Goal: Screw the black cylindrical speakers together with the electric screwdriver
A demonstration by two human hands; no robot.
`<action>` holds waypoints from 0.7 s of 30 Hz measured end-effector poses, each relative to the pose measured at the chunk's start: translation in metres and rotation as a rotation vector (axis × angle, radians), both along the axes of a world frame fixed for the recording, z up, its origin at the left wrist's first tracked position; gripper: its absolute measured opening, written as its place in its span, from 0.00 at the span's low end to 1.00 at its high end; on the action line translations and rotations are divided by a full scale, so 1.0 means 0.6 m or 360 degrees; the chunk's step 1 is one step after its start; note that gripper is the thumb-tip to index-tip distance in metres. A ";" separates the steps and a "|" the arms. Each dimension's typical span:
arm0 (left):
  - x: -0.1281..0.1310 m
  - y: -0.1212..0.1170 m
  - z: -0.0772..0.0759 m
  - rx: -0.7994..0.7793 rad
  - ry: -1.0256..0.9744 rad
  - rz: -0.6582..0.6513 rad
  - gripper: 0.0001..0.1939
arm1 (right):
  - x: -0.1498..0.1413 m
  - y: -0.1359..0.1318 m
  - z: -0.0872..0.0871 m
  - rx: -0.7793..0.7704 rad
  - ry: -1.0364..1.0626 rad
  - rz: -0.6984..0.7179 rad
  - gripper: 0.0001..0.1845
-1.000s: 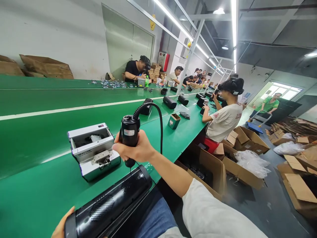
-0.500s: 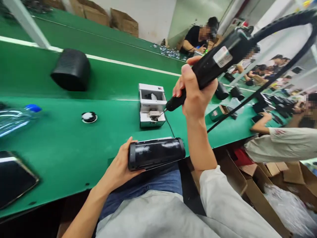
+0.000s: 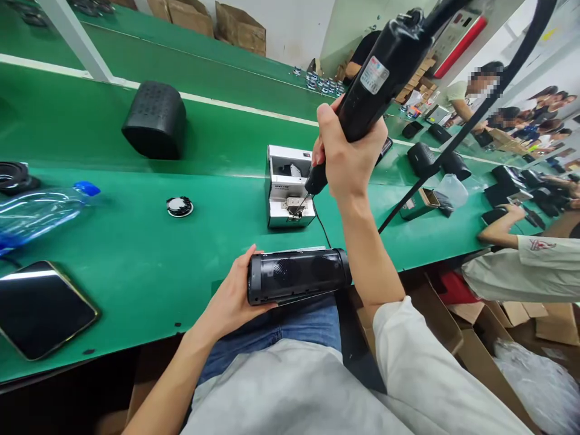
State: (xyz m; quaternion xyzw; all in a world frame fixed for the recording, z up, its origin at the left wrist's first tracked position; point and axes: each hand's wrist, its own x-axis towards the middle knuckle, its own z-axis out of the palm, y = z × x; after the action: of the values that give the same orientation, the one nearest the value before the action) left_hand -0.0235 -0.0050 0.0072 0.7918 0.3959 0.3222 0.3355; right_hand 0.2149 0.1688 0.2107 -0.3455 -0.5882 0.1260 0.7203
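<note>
My right hand (image 3: 351,151) is wrapped round a black electric screwdriver (image 3: 385,75) with a thick cable at its top. The driver's thin bit points down to the front of a small white and black screw feeder (image 3: 290,187), at its metal outlet. Whether a screw sits on the tip is too small to tell. My left hand (image 3: 238,290) grips the left end of a black cylindrical speaker (image 3: 299,275), which lies sideways at the table's front edge above my lap. A thin cord runs from the feeder toward the speaker.
On the green table (image 3: 217,235) are a small round black-and-white part (image 3: 179,206), a phone (image 3: 45,311), a plastic bottle (image 3: 45,211) and a black speaker housing (image 3: 154,121). A green box (image 3: 419,204) stands right. Co-workers sit further right; cardboard boxes (image 3: 480,338) are below.
The view has shifted left, so table items appear further right. The screwdriver is held more upright, its bit still at the feeder's outlet. My left hand keeps its hold on the speaker.
</note>
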 end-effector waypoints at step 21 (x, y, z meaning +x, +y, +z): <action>-0.001 0.001 0.003 -0.0023 0.0040 0.0027 0.65 | 0.036 -0.097 0.038 -0.0097 0.0123 0.0267 0.10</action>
State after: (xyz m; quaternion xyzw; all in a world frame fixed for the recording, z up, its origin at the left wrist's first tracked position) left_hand -0.0241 -0.0042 0.0088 0.7900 0.4091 0.3120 0.3335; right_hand 0.2367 0.1105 0.2338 -0.3117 -0.5827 0.2171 0.7185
